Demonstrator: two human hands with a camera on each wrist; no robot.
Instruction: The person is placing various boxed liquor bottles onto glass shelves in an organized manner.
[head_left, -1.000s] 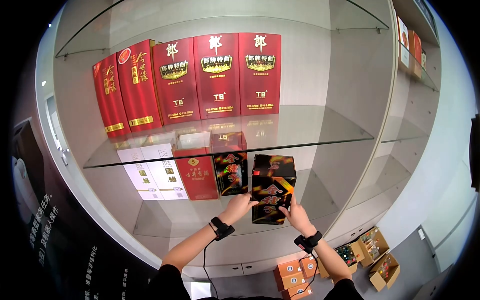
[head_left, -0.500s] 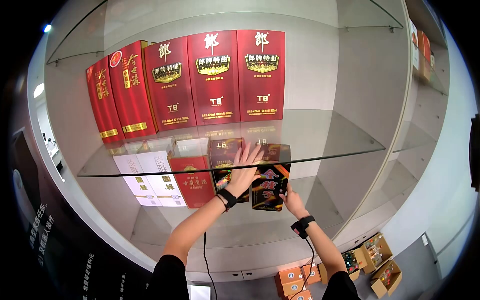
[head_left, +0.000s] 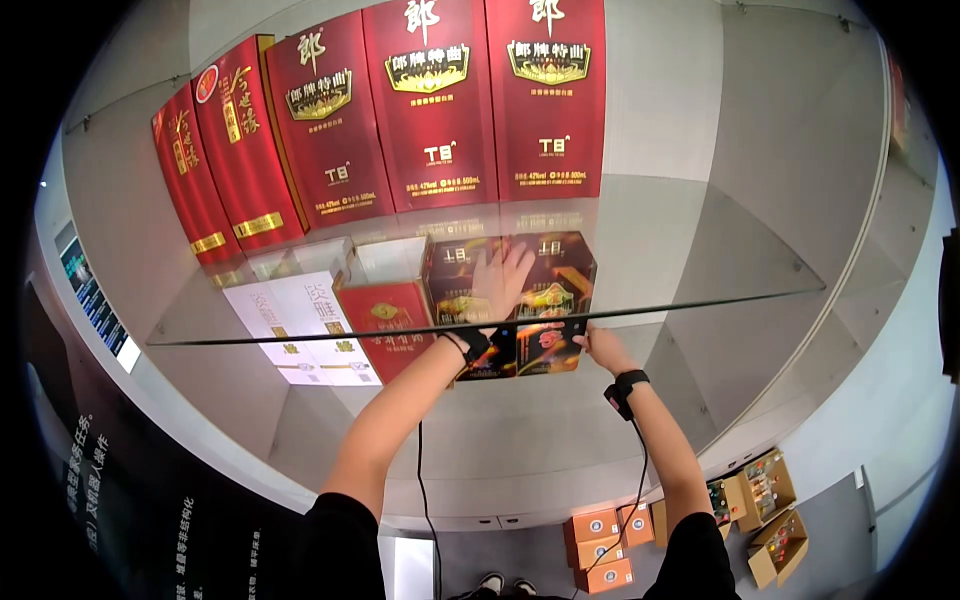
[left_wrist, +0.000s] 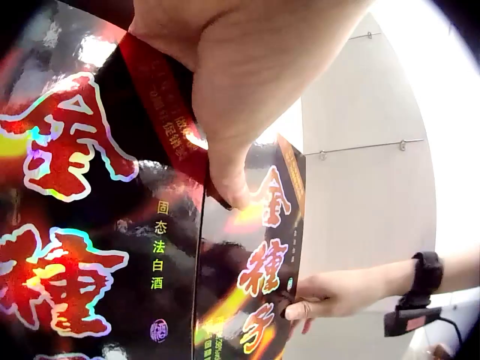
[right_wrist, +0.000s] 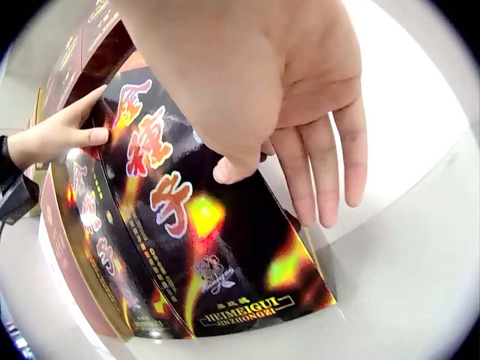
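Two black liquor boxes with colourful lettering stand side by side on the lower shelf, under the glass: a left black liquor box (left_wrist: 150, 180) and a right black liquor box (right_wrist: 247, 247). My left hand (head_left: 500, 280) lies over their tops near the seam, fingers straight. Its thumb touches the front of the right box in the left wrist view. At that box's right edge, my right hand (head_left: 607, 350) pinches with the thumb on the front and the index finger mostly hidden at the side. The other fingers (right_wrist: 322, 172) hang straight beside it.
A glass shelf (head_left: 690, 250) crosses just above my hands, bearing several tall red boxes (head_left: 430, 120). Left of the black boxes stand a red box (head_left: 390, 310) and white boxes (head_left: 290, 330). Orange cartons (head_left: 600, 545) and open cardboard boxes (head_left: 780, 550) lie on the floor.
The right black box has moved back and left under the glass, against its neighbour. My left hand has gone from its lower left side onto the tops; the right hand stays at the right edge.
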